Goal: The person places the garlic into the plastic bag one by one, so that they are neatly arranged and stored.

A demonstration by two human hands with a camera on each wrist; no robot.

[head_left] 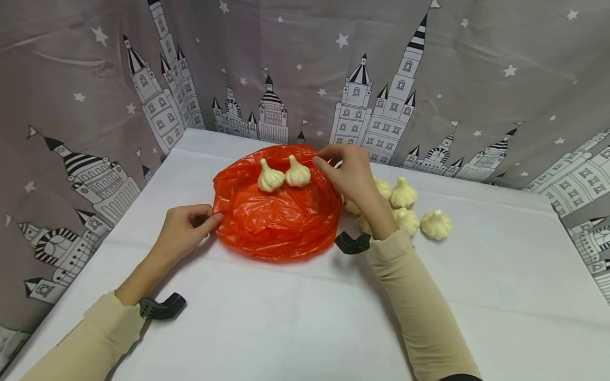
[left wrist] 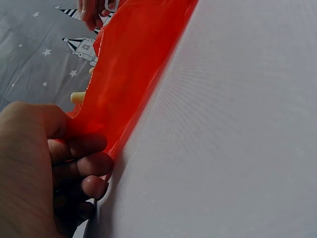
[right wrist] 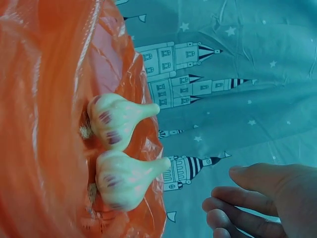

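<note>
A red plastic bag (head_left: 271, 217) lies with its mouth spread wide on the white table. Two garlic bulbs (head_left: 270, 177) sit side by side in its far part, stems up. My left hand (head_left: 183, 227) pinches the bag's left rim between thumb and fingers; the left wrist view shows the red film (left wrist: 124, 79) running up from those fingers. Beside the bag's far right rim is my right hand (head_left: 350, 172), fingers loosely bent. In the right wrist view this hand (right wrist: 257, 201) holds nothing and is apart from the two bulbs (right wrist: 124, 181).
Several more garlic bulbs (head_left: 403, 193) lie on the table right of the bag, some partly hidden behind the right hand and forearm. One bulb (head_left: 436, 225) sits farthest right. A grey castle-print curtain (head_left: 305, 63) hangs along the table's back and sides.
</note>
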